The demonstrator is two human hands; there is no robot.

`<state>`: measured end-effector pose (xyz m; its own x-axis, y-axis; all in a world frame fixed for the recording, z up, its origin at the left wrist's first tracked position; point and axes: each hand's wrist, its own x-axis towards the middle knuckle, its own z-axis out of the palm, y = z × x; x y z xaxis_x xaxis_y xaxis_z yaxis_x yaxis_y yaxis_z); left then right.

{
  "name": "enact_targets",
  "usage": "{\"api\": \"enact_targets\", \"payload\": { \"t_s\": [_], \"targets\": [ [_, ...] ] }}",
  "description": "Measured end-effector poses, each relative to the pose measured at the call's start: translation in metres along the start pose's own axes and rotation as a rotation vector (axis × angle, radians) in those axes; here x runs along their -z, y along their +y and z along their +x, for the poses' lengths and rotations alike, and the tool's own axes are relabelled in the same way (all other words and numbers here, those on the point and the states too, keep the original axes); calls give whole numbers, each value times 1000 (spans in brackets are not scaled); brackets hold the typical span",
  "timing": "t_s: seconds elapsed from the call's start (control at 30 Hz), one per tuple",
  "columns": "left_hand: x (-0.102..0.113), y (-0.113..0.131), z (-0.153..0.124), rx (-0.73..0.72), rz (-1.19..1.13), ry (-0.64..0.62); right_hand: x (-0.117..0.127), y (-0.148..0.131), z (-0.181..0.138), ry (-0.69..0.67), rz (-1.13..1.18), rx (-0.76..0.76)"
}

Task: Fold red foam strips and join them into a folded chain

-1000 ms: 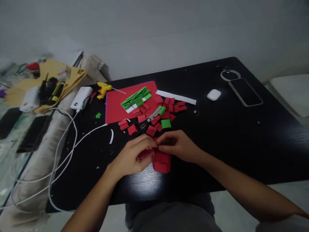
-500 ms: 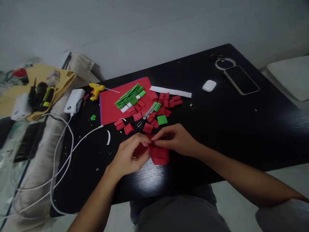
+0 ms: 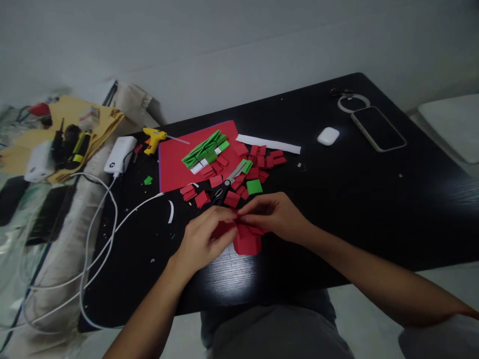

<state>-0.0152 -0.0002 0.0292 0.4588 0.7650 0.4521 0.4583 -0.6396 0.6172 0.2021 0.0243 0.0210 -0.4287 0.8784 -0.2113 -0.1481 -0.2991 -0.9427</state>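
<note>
Between my hands is a red folded paper piece (image 3: 247, 243), held above the near part of the black table. My left hand (image 3: 207, 234) pinches its left side between thumb and fingers. From the right, my right hand (image 3: 275, 214) grips its upper edge, the fingertips of both hands nearly meeting there. The fingers partly hide the paper's top. Just beyond my hands lie scissors (image 3: 226, 183) with dark handles, among several small red folded papers (image 3: 232, 199) and a green paper square (image 3: 255, 187).
Green folded strips (image 3: 204, 149) rest on a red sheet (image 3: 174, 167). A yellow glue gun (image 3: 152, 139), a white power bank (image 3: 120, 154) and white cables (image 3: 114, 209) are at left. A white paper strip (image 3: 269, 143), an earbud case (image 3: 328, 136) and a phone (image 3: 377, 128) lie farther back.
The red paper's upper part has shifted under my fingers, with a flap now spreading toward the right hand. Both hands keep their hold, and the view has moved slightly.
</note>
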Motion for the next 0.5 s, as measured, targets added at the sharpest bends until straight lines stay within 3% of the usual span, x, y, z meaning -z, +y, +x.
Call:
{"api": "enact_targets", "payload": {
  "t_s": [0.5],
  "targets": [
    [3, 1, 4, 21, -27, -13, -1, 2, -2, 50, -6, 24]
  ]
}}
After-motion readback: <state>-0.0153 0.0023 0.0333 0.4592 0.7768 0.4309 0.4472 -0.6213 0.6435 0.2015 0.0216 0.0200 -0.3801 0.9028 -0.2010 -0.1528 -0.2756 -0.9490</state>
